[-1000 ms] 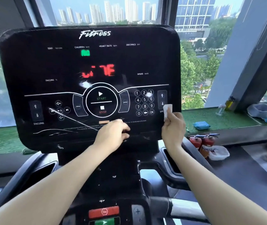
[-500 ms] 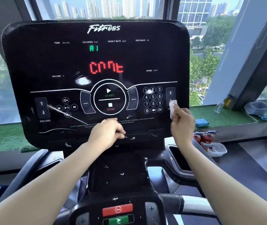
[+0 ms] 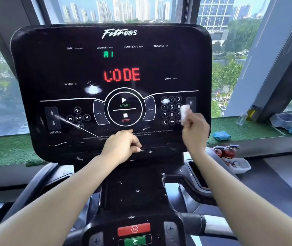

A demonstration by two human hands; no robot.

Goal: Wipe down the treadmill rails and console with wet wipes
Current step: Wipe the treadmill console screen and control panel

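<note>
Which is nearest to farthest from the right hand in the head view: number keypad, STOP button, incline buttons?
From the right hand, which holds a wipe:
1. Number keypad, just left of the wipe on the console's right side.
2. STOP button, console centre.
3. Incline buttons, far left of the console.

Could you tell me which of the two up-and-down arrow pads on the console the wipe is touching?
The speed pad on the right, beside the number keys. The wipe in the right hand overlaps its lower half; the incline pad sits uncovered at far left.

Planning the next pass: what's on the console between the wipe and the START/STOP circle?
Head view: the number keypad and MODE button lie between the wipe and START/STOP circle.
</note>
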